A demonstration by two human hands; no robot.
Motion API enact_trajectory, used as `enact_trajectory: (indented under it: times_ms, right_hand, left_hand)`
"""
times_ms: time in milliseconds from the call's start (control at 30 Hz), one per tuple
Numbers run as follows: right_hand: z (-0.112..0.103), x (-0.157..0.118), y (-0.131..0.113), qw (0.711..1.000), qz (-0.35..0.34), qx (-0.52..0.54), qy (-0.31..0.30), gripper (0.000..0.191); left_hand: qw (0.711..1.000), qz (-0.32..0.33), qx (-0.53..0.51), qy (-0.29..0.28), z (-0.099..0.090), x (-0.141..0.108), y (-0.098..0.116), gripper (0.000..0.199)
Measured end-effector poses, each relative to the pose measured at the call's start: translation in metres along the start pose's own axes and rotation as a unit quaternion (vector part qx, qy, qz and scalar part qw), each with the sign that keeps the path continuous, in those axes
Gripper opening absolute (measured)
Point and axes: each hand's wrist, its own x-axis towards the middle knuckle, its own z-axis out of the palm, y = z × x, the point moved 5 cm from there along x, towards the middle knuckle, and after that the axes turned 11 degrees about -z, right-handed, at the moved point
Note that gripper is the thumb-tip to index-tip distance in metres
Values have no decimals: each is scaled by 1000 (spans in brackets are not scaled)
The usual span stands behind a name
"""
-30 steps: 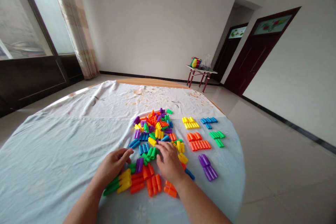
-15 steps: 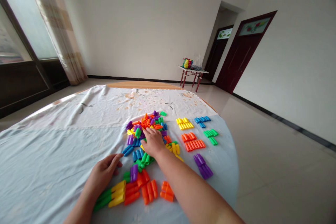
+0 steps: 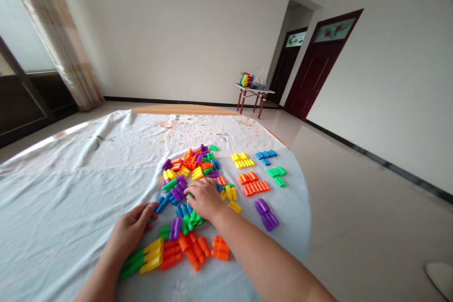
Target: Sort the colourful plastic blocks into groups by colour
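My left hand (image 3: 132, 226) rests on the cloth at the pile's left edge, fingers curled, with the thumb and index tips closed on the end of a blue bullet-shaped plastic building block (image 3: 163, 203). Over the middle of the pile lies my right hand (image 3: 204, 197), palm down, fingers apart. Its fingertips are by a purple block (image 3: 180, 188), and a bit of green shows under them. What lies beneath the palm is hidden. Closer to me are an orange block (image 3: 193, 251), a purple block (image 3: 175, 229) and a joined yellow-and-green piece (image 3: 153, 255).
Right of the pile, blocks lie grouped by colour: yellow (image 3: 242, 160), blue (image 3: 265, 156), orange (image 3: 253, 184), green (image 3: 277, 174) and purple (image 3: 266, 214). A pale cloth (image 3: 78, 198) covers the round table. A small side table (image 3: 254, 89) with bags stands by the far wall.
My right hand has drawn back toward me from the upper pile, uncovering yellow and purple blocks. My left hand keeps its place by the blue block. The view has shifted slightly.
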Motion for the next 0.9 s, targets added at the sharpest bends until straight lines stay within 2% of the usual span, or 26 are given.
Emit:
enact_trajectory:
  times_ms: [167, 367, 533, 733, 900]
  right_hand:
    - [-9, -8, -1, 1000, 24, 9, 15, 8]
    - [-4, 4, -8, 997, 65, 11, 35, 28]
    - [4, 8, -13, 998, 54, 32, 11, 29]
    - [-15, -7, -5, 985, 63, 131, 93, 27]
    - [-44, -27, 9, 971, 96, 139, 168, 24]
  left_hand:
    - [1000, 5, -17, 0, 0, -3, 2, 77]
    - [1000, 5, -23, 0, 0, -5, 4, 81]
    - [1000, 6, -26, -3, 0, -6, 6, 81]
    - [1000, 3, -10, -8, -1, -5, 6, 81]
    - [1000, -5, 8, -12, 0, -6, 8, 80]
